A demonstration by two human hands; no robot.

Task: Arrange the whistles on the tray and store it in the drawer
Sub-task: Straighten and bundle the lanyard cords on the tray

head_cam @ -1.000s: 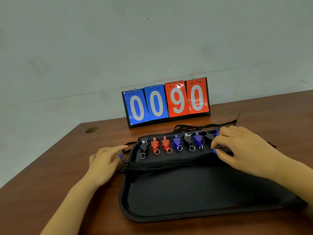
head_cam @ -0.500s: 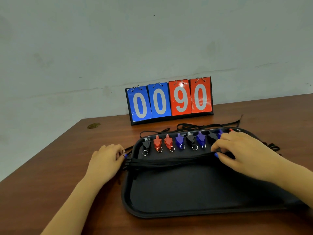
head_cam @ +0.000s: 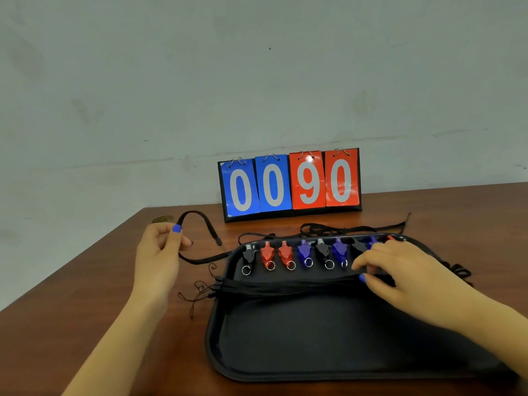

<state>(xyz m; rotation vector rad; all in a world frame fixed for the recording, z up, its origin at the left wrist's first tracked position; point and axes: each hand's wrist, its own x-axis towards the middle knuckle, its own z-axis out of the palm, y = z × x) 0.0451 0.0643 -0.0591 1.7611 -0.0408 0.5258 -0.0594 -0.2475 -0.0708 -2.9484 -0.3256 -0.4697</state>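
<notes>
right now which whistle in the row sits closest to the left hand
The black whistle at the row's left end on the tray; every other whistle lies farther from the left hand.

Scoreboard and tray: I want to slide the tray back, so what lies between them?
In the head view, black lanyard cords lie on the bare wooden table between the scoreboard and the tray.

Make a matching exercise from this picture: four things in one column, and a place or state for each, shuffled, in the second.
Things:
1. left hand
2. right hand
3. scoreboard
4. leftmost whistle

Places or states:
A. black, at the end of the row on the tray
B. stands at the table's far edge by the wall
C. lifts a black lanyard off the table
D. rests on the whistles at the row's right end

Pairs: 1-C, 2-D, 3-B, 4-A
</notes>
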